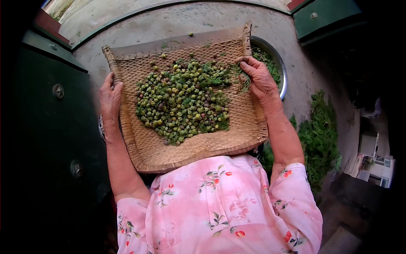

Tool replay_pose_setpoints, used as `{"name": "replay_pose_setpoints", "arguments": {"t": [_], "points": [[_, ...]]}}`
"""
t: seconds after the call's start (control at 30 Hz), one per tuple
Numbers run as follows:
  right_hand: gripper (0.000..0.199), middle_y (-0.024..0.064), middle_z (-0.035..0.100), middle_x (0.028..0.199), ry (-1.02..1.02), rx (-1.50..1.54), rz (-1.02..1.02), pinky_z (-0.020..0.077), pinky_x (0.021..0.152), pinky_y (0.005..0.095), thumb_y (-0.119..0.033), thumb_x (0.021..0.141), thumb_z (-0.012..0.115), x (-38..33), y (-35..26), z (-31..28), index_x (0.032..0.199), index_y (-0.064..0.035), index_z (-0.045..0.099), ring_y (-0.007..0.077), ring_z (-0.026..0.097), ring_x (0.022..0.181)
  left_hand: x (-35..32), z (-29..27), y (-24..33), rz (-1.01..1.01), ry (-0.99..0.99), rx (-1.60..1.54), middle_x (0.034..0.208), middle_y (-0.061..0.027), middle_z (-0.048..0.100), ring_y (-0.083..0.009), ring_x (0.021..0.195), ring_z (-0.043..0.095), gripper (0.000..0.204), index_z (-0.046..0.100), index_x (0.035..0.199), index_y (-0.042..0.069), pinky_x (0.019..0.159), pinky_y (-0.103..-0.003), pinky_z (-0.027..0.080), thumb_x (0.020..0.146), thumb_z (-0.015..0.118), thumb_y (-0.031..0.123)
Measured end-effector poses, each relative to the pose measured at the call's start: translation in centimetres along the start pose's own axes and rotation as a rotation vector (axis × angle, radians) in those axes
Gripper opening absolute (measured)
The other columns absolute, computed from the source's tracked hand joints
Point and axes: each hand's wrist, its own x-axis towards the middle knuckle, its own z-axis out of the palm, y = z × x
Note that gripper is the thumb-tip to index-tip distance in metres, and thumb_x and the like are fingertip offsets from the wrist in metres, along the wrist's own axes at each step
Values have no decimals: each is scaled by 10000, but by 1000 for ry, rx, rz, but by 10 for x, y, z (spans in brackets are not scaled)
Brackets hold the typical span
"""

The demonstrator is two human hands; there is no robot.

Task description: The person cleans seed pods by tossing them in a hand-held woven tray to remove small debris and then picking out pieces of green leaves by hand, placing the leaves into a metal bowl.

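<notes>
Two hands hold one woven tray, and I take that tray as my landmark. Its near edge sits against my pink flowered top; its far edge is a straight wooden strip with bare concrete floor beyond it. To the tray's left stands a dark green door, close to the rim, so room is tight there. Just past the tray's far right corner one metal bowl of greens peeks out, partly hidden. Right of the tray one pile of leafy branches lies on the floor.

One heap of small green pods, too many to count, lies in the tray's middle, mixed with feathery sprigs.

My left hand grips the tray's left rim, fingers wrapped around the edge, forearm running up from my sleeve. My right hand rests at the tray's right rim, fingers curled and pinching a green sprig at the heap's right edge.
</notes>
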Motion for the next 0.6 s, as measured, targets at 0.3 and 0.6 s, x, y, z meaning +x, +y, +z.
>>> {"name": "replay_pose_setpoints", "arguments": {"t": [0.3,0.6], "points": [[235,21,614,927,329,-24,-237,453,581,221,-105,908,589,-4,-43,-112,1123,-13,608,99,562,694,-7,6,12,136,99,416,1108,-205,610,-318,1009,587,452,528,1234,2,877,-359,450,808,606,131],[237,16,637,984,397,-467,-370,461,796,237,-90,865,631,-19,-19,-52,1087,-6,643,97,575,878,-18,69,68,657,-214,646,1194,-138,555,-319,1099,522,387,579,1160,59,916,-424,406,775,612,83]]}}
